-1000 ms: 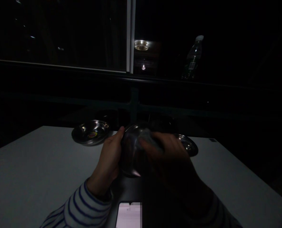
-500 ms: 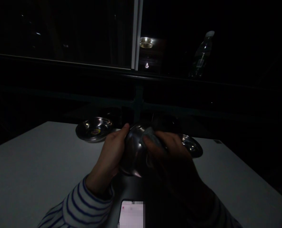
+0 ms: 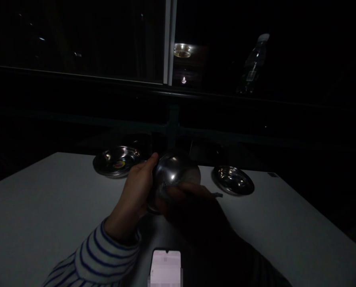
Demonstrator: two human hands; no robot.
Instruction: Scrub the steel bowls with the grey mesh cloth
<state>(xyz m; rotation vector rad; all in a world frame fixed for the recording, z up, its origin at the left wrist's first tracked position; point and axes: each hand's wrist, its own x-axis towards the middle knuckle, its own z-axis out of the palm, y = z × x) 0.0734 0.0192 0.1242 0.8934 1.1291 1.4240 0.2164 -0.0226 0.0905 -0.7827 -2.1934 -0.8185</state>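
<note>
A shiny metal bowl (image 3: pixel 178 165) is tilted up above the table, its rounded underside facing me. My left hand (image 3: pixel 139 185) grips it by the left rim, thumb at the top edge. Across the lower part of the bowl, my right hand (image 3: pixel 192 203) presses a greyish cloth (image 3: pixel 163 192) against the metal; a small end of the cloth pokes out to the right of the fingers. Deep shadow hides most of the right hand. Below the bowl a lit phone (image 3: pixel 166 265) lies on the table.
Stacked metal bowls (image 3: pixel 116 161), the top one with a yellow sticker, stand at the back left of the white table (image 3: pixel 61 215). Another metal bowl (image 3: pixel 233 180) sits at the back right. Beyond the table, a plastic bottle (image 3: pixel 254 65) stands near a dark window (image 3: pixel 169 40).
My right hand has slid the cloth down and left across the bowl's underside. The bowl at the back right is now less covered. My left hand keeps its grip.
</note>
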